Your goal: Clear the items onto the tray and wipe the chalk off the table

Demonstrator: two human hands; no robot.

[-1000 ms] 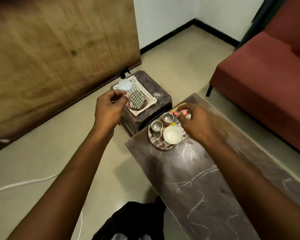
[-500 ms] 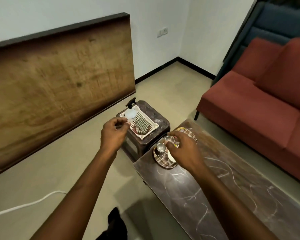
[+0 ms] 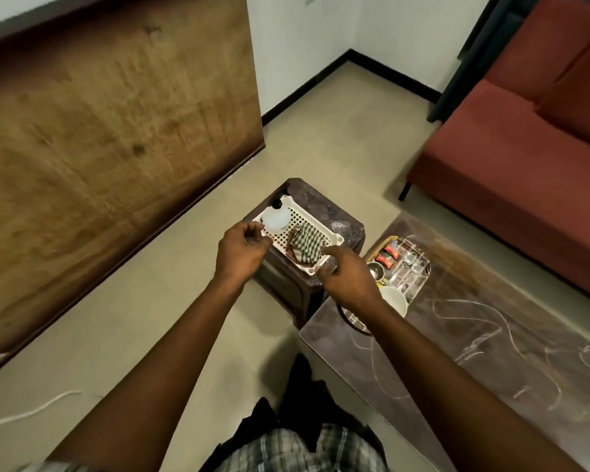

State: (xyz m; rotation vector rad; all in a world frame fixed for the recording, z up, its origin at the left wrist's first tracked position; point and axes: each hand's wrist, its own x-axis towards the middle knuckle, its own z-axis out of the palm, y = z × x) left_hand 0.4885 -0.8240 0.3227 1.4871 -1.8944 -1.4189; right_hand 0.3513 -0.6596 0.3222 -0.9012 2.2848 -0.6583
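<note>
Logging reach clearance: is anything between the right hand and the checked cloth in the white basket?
Nothing visible. The right hand hovers at the near corner of the white perforated plastic basket, and the green checked cloth lies uncovered just beyond its fingertips.

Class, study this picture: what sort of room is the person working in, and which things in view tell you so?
Most likely a home living room: a red sofa stands beside a low dark table scrawled with chalk, and a small stool holds a white basket.

- The right hand point(image 3: 349, 282) hides part of the round plate point(image 3: 353, 321), right of the middle.
- The sofa point(image 3: 525, 148) runs off the right edge.
- The board point(image 3: 109, 148), upper left, looks blurry.
</note>
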